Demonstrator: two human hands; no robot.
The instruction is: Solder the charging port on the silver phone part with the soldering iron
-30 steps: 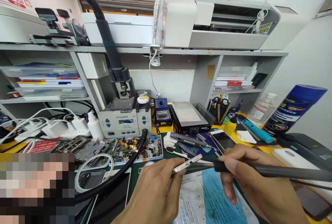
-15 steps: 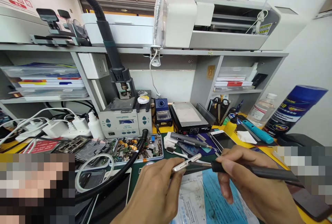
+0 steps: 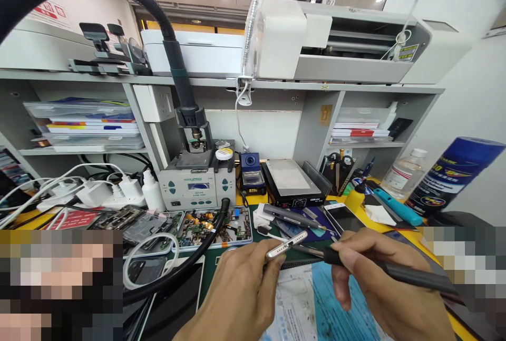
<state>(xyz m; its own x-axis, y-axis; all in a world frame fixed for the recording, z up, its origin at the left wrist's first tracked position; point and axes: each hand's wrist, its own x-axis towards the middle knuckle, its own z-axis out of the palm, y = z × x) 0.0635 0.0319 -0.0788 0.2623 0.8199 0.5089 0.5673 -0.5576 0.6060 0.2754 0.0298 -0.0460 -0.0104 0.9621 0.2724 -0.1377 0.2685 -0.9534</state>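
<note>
My left hand (image 3: 241,285) is closed around a phone (image 3: 276,249), held edge-on so that its pale bottom edge faces me. Speaker holes and a charging port show along that edge. In my right hand (image 3: 379,278) is a soldering iron (image 3: 411,276) with a dark handle, gripped between thumb and fingers near the front. Its metal tip points left and reaches the phone's edge by the port; whether it touches cannot be made out. Beneath both hands lies a blue and white printed sheet (image 3: 336,304).
A tray of circuit boards and small parts (image 3: 237,225) sits left of centre, crossed by a black hose (image 3: 215,235). Behind are a hot-air station (image 3: 197,188), a small blue station (image 3: 252,175) and a flat heating plate (image 3: 292,177). Another phone (image 3: 343,217) and a spray can (image 3: 454,177) are at right.
The camera view has shifted a little, so the background sits further right and lower. Both hands keep their holds, and the iron's tip stays by the phone's port.
</note>
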